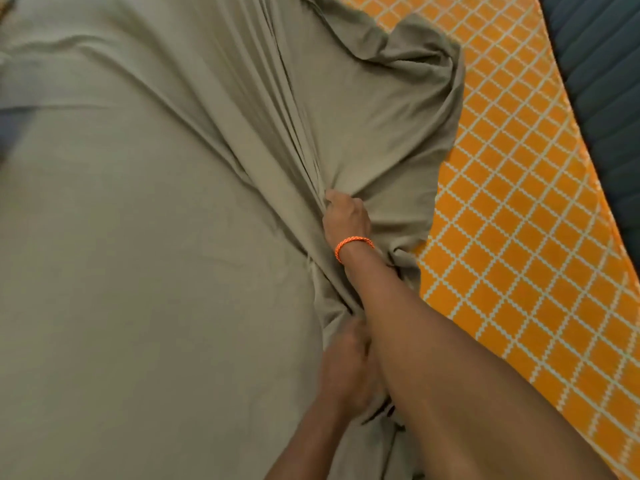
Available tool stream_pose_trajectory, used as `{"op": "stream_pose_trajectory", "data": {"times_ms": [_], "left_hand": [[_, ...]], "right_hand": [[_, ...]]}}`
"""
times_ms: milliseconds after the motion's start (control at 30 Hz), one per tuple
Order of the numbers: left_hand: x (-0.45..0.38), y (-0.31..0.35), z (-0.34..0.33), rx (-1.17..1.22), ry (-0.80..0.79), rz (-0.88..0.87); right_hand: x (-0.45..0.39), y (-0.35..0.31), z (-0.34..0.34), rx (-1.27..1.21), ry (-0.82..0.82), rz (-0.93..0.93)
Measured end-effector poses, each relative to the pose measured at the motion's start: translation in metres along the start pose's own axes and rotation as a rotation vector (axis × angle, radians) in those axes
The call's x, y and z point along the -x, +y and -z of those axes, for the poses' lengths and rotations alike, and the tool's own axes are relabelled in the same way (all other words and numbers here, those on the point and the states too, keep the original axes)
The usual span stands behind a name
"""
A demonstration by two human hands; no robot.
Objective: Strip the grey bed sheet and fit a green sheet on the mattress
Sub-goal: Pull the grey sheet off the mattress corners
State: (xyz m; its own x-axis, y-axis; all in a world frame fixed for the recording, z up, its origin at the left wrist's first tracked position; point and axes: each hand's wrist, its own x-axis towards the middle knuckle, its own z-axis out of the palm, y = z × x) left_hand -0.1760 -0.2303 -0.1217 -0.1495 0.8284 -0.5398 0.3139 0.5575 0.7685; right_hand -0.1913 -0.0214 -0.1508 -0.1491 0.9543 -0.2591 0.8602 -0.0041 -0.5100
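A grey-olive bed sheet covers most of the view, gathered into long folds that run from the top centre down to my hands. My right hand, with an orange braided band at the wrist, is shut on a bunch of these folds. My left hand sits closer to me, partly under my right forearm, with its fingers closed on the same gathered cloth. The sheet's right edge is pulled back and lies crumpled. Beneath it shows the mattress, orange with a white lattice pattern. No green sheet is in view.
A dark blue ribbed surface runs along the far right beyond the mattress edge. A blurred dark shape shows at the left border.
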Motion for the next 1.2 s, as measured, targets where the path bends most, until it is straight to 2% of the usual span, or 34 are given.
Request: {"op": "stream_pose_trajectory", "data": {"times_ms": [67, 133, 167, 300, 467, 533, 667, 733, 867, 967, 1067, 1133, 1200], "left_hand": [[-0.019, -0.015, 0.016, 0.055, 0.286, -0.137], [-0.038, -0.017, 0.047, 0.050, 0.498, -0.130], [-0.046, -0.016, 0.063, 0.043, 0.550, -0.121], [-0.078, -0.021, 0.108, 0.057, 0.559, 0.007], [-0.108, -0.034, 0.146, 0.212, 0.703, 0.382], [-0.108, -0.043, 0.158, 0.182, 0.725, 0.412], [-0.095, -0.060, 0.172, 0.083, 0.707, 0.304], [-0.088, -0.063, 0.182, -0.003, 0.702, 0.269], [-0.074, -0.052, 0.201, -0.063, 0.659, 0.211], [-0.068, -0.039, 0.203, -0.089, 0.622, 0.123], [-0.066, -0.037, 0.197, -0.015, 0.600, 0.095], [-0.065, -0.047, 0.187, 0.022, 0.570, 0.107], [-0.061, -0.051, 0.179, 0.042, 0.539, 0.092]], "right_hand": [[0.014, 0.002, 0.004, 0.093, 0.003, 0.074], [0.039, 0.009, 0.003, 0.194, 0.000, 0.170], [0.057, 0.015, -0.001, 0.224, -0.007, 0.216], [0.156, 0.065, -0.023, 0.267, -0.167, 0.294], [0.270, 0.113, -0.040, 0.339, -0.342, 0.509], [0.283, 0.116, -0.046, 0.331, -0.316, 0.542], [0.266, 0.105, -0.048, 0.334, -0.226, 0.560], [0.249, 0.085, -0.039, 0.295, -0.126, 0.536], [0.198, 0.018, -0.021, 0.083, 0.140, 0.412], [0.149, -0.049, -0.021, -0.080, 0.218, 0.388], [0.097, -0.114, -0.036, -0.218, 0.188, 0.261], [0.066, -0.145, -0.048, -0.235, 0.023, 0.146], [0.046, -0.164, -0.060, -0.088, -0.169, 0.131]]}}
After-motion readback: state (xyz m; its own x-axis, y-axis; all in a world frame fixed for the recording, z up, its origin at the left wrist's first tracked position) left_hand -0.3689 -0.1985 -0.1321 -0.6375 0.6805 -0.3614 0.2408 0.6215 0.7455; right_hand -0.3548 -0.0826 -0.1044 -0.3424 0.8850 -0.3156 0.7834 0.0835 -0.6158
